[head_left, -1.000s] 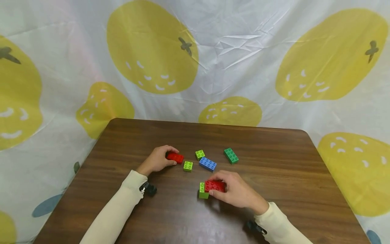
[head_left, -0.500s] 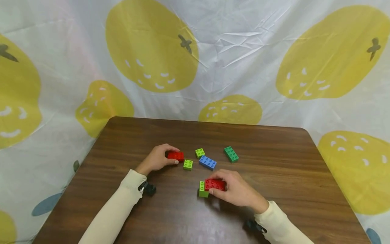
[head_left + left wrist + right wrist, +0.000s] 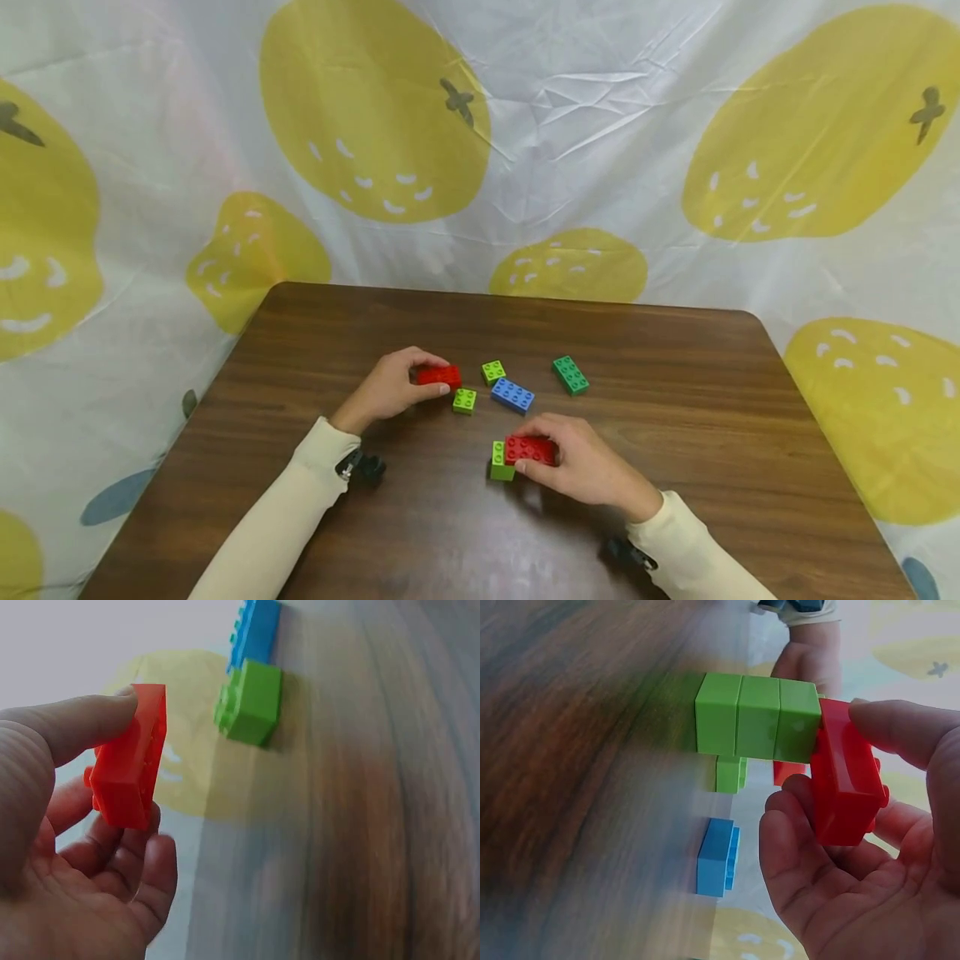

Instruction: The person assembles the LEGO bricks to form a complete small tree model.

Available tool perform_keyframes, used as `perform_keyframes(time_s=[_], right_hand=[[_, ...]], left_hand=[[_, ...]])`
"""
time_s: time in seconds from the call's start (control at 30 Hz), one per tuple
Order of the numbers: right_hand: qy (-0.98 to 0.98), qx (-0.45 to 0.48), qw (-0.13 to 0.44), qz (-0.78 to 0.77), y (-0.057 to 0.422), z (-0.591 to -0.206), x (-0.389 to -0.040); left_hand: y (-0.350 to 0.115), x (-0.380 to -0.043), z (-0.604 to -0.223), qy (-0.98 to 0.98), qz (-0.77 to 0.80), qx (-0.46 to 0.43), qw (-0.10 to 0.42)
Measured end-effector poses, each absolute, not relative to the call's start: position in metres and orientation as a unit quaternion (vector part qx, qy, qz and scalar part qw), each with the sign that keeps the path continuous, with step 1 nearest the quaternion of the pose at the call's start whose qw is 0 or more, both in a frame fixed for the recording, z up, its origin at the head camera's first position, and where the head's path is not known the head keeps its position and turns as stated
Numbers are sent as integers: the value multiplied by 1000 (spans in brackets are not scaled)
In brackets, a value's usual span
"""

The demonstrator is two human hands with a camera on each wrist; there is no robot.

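My left hand [image 3: 388, 388] pinches a red toy building brick [image 3: 441, 377] between thumb and fingers. In the left wrist view this red brick [image 3: 131, 769] is held above the table with its hollow underside partly showing. My right hand [image 3: 592, 465] grips another red brick [image 3: 530, 450] with eight studs. The right wrist view shows that brick [image 3: 844, 776] at the top of a tower of three light green bricks [image 3: 757, 718], jutting out past one side. One small light green brick [image 3: 464, 402] lies just in front of the left hand's brick.
Behind, a second small light green brick [image 3: 492, 372] lies at the corner of a blue brick [image 3: 513, 395]. A dark green brick [image 3: 571, 375] is farther right on the wooden table [image 3: 675, 400]. A fruit-patterned curtain [image 3: 585, 158] hangs beyond the table's far edge.
My left hand has moved slightly right and up with its red brick, now nearer the small light green bricks. The right hand keeps its grip at the tower. The head view has shifted slightly.
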State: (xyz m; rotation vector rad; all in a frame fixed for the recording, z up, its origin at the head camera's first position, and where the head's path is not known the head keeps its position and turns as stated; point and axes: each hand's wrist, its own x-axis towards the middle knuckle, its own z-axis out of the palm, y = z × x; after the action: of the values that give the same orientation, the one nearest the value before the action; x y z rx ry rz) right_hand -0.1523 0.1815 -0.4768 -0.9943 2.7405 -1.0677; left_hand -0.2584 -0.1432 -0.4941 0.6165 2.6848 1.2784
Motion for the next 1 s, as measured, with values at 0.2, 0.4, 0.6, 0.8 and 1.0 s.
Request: perform_keyframes(time_s=[0.2, 0.4, 0.6, 0.8, 1.0], right_hand=[[880, -327, 11, -345, 181, -477, -153], [877, -326, 14, -353, 181, -477, -152], [877, -321, 20, -357, 182, -478, -153], [878, -321, 19, -355, 180, -478, -153], [879, -316, 27, -357, 179, -476, -151]], left_hand=[[-137, -248, -486, 873, 439, 206, 57], [-132, -238, -480, 868, 442, 216, 62], [-127, -225, -472, 859, 447, 239, 73], [-119, -213, -468, 842, 459, 273, 83], [-112, -203, -466, 835, 451, 305, 85]])
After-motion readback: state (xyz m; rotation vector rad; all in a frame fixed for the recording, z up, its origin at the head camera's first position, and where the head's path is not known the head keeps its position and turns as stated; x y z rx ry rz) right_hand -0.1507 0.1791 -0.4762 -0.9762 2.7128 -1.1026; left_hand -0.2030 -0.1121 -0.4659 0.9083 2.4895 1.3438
